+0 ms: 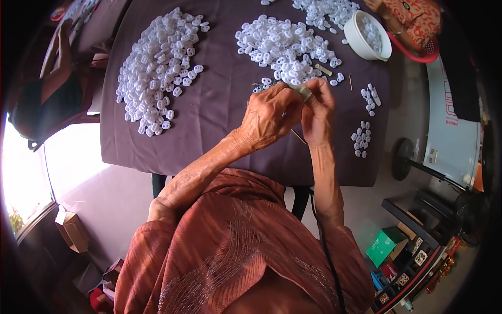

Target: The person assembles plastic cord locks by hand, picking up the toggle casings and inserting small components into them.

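Note:
My left hand (269, 116) is closed, its fingers bent inward above the table. Beside it, my right hand (318, 112) has its fingers pinched together, the fingertips of both hands meeting. A pale greenish band (301, 91) shows at the fingertips; whether it is wrapped on a finger or held, I cannot tell. What lies inside the fingers is mostly hidden. Just beyond the hands is a heap of small white oval plastic pieces with holes (285, 44). Below the right hand a thin brown stick (298, 137) shows in part.
A larger heap of white pieces (157, 68) lies at left. Small groups (361, 138) lie at right, near a thin stick (351, 82). A white bucket (361, 44) of pieces stands far right, by another person's patterned sleeve (418, 21). The dark tablecloth (209, 131) covers the table.

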A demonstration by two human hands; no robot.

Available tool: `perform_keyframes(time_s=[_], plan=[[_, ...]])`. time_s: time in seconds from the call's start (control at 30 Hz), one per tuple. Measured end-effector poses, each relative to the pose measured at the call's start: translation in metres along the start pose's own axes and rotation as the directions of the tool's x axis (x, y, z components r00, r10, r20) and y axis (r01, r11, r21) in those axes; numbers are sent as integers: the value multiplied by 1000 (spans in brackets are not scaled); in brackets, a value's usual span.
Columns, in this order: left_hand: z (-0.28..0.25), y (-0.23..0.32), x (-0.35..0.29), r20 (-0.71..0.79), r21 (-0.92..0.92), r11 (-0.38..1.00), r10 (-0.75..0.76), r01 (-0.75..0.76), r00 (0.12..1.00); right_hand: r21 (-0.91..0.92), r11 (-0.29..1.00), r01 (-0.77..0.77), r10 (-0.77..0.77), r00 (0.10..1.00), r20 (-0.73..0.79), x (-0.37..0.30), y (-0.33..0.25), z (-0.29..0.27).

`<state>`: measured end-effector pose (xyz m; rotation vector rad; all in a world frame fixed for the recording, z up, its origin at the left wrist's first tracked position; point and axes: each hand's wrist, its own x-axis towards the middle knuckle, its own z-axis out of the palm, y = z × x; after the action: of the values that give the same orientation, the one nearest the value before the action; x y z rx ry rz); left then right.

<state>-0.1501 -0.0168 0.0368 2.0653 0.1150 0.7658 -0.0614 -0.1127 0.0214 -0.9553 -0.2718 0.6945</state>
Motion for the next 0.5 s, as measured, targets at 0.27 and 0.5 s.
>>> perform_keyframes(time_s=[0.27,0.5], plan=[[-5,2,5,-25,-14,995,103,-104,994,-624,-32,781,-461,543,702,19,-26,-1],[3,3,4,-56,-10,994,107,-108,993,-132,991,-27,52,981,189,7,-12,4]])
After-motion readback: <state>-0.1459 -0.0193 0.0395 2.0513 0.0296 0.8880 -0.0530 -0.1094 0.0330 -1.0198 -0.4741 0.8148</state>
